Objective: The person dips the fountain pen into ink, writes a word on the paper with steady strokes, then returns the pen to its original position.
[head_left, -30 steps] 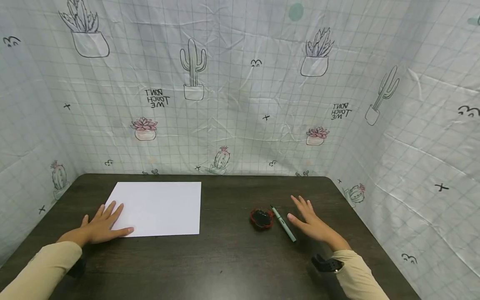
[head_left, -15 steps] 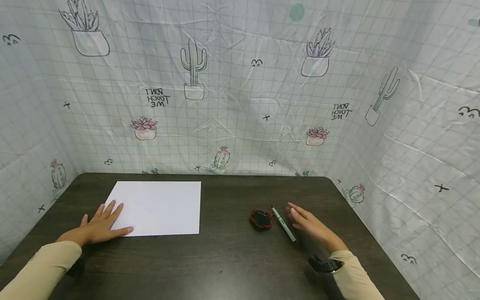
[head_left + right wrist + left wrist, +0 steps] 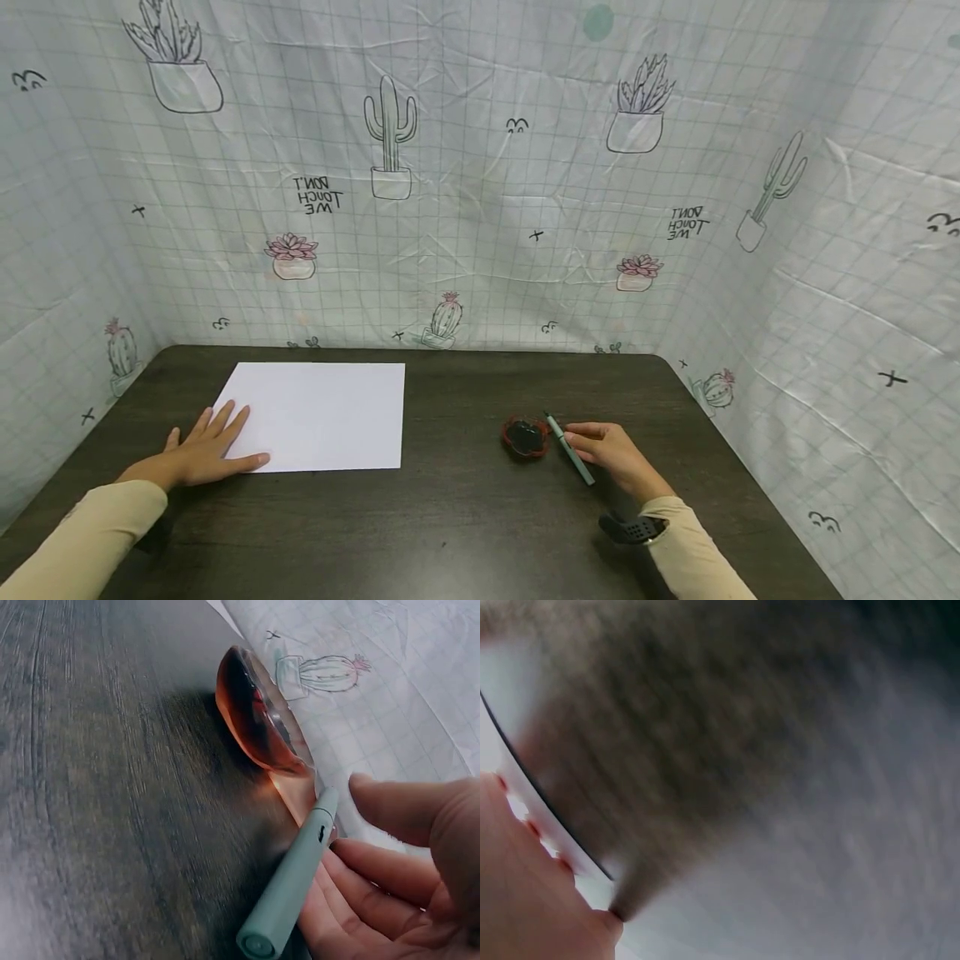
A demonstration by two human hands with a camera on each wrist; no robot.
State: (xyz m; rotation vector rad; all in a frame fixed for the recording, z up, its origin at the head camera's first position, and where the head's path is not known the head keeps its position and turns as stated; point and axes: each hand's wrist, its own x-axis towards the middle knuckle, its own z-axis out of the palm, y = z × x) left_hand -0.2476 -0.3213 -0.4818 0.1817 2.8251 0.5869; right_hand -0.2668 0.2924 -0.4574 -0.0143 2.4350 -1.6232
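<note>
My left hand (image 3: 201,454) lies flat with fingers spread on the left edge of a white sheet of paper (image 3: 330,417). In the left wrist view, part of that hand (image 3: 532,892) shows at the lower left beside the sheet's edge. A pale green pen (image 3: 572,451) lies slanted on the table. My right hand (image 3: 611,454) is at the pen's right side, fingertips right at its barrel. In the right wrist view, the thumb (image 3: 397,810) stands apart from the pen (image 3: 289,881), and the other fingers are loosely bent behind it.
Just left of the pen sits a small glossy dark object with a translucent red, scalloped rim (image 3: 525,437). The dark wooden table (image 3: 375,533) has a hanging cloth (image 3: 480,208) with cactus drawings behind it and at both sides. A black strap (image 3: 632,529) is on the right wrist.
My right hand has moved left and down to the pen, its spread fingers drawing together and bending. The left hand, paper and pen have stayed in place.
</note>
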